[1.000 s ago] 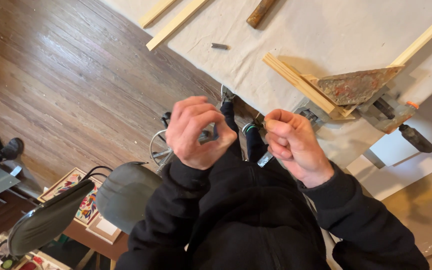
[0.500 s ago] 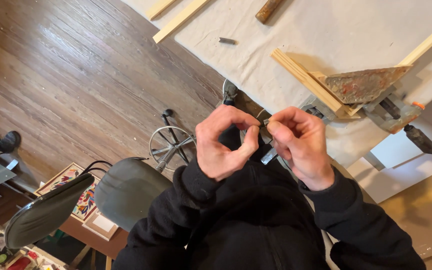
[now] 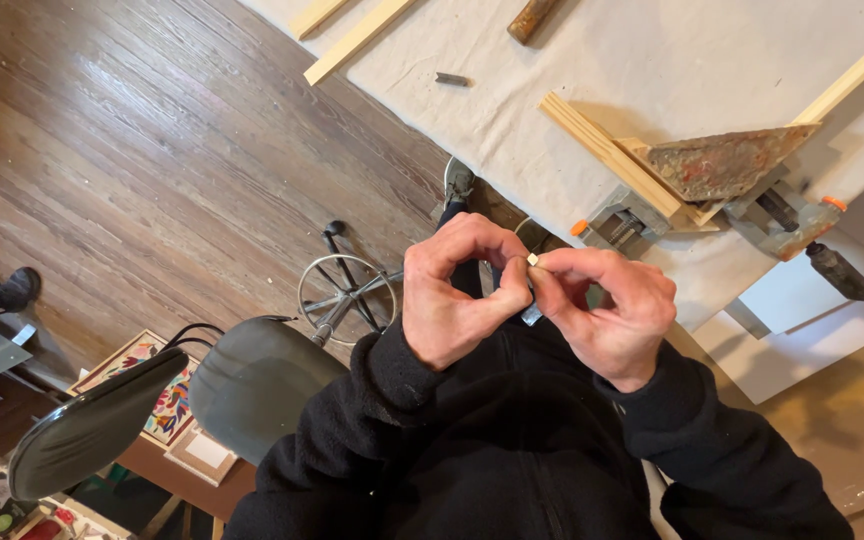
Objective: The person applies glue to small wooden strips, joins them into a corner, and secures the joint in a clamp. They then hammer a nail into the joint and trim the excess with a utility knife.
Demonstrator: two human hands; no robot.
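Wood floor [image 3: 152,170] fills the left — wide and open but for a stool [image 3: 252,385] with its wheel base near the person's left elbow. Cloth-covered table [image 3: 592,110] runs across the top right; its edge passes diagonally just beyond the hands, leaving only a narrow strip between body and table. On the table: wood strips meeting at a corner, held in a clamp [image 3: 642,215] under a rusty triangle [image 3: 722,165]; a second clamp sits right of it.

Left hand [image 3: 457,295] and right hand [image 3: 607,305] meet in front of the chest, fingertips touching, both pinched shut on a small pale piece [image 3: 532,259] between thumbs and forefingers. A grey tool tip shows just below it.

Since half a second ago — hands stay together, grip tighter, barely shifted.
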